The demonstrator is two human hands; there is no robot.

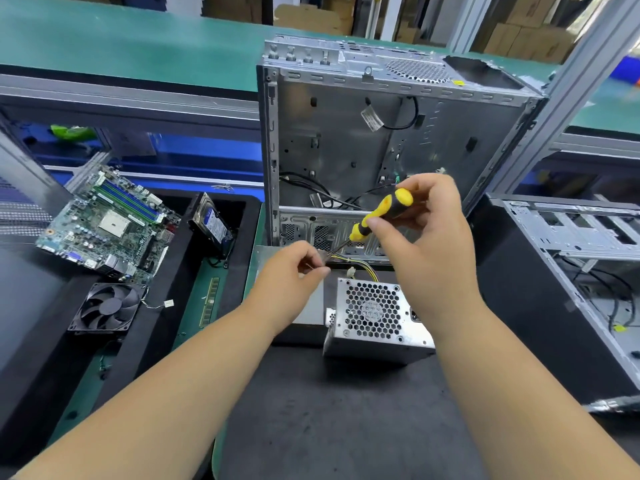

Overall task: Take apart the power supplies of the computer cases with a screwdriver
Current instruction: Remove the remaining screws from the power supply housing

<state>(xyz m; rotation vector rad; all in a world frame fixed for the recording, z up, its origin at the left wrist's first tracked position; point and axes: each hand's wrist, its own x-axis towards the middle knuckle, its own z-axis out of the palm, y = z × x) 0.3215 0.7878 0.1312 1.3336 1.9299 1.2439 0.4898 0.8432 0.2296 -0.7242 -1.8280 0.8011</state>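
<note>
1. Landmark: power supply (375, 315), set on the dark mat of the counter (329, 410), fan grille up. Its yellow/black cable bundle (360, 266) is seen running off its far side.
2. Screwdriver (381, 213) is gripped by the right hand (426, 230), fingers curled round the yellow-black handle, above and behind the power supply. Shaft is angled down-left toward the left hand (294, 268).
3. Left hand is held just left of the power supply's far corner, thumb and fingertips pinched at the screwdriver tip. A loose screw there is likely, but it is too small to confirm.
4. Open computer case (381, 133) is stood directly behind the power supply; a second case (571, 258) is laid to its right.
5. Left of the power supply: motherboard (107, 223), hard drive (213, 223), fan (107, 308).
6. Judged stage: unit already out of the case, cover screws being worked.
7. Risks:
   - Any screw at the tip could be dropped into the grille or onto the dark mat and lost if the pinch slips.
   - Fingertips could be jabbed, since the tip is pointed straight at them.
   - The power supply is unheld; it could be skidded or tipped under driver torque.
   - The cable bundle could be snagged when the cover is lifted.
</note>
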